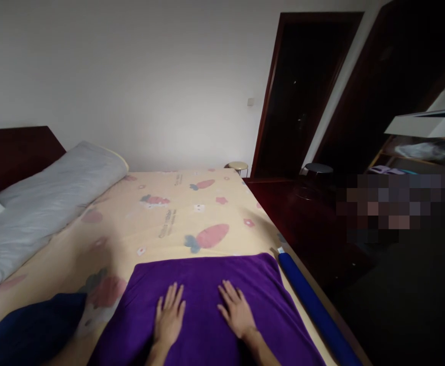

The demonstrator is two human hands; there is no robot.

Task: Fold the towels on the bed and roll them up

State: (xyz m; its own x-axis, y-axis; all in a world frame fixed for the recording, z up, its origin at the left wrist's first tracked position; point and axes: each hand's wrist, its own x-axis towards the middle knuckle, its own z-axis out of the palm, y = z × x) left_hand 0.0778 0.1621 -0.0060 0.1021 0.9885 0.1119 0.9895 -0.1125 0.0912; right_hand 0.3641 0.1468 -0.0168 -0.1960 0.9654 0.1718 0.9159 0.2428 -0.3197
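Observation:
A purple cloth (203,300) is spread out over the bed, its far edge nearly straight. My left hand (169,315) lies flat on it, left of the middle, with the fingers stretched out. To the right, my right hand (236,309) also rests palm down on the purple cloth, fingers apart. Neither hand holds anything. A rolled blue cloth (314,305) with a small white tag at its far end lies along the right edge of the bed. At the lower left is a dark blue cloth (35,325), partly cut off by the frame.
The bed carries a cream sheet (177,203) printed with carrots. A long grey pillow (62,183) lies by the dark headboard (17,152). Beyond the bed stand a yellow-topped stool (238,165) and a dark stool (318,169). A shelf holds a white box (413,126).

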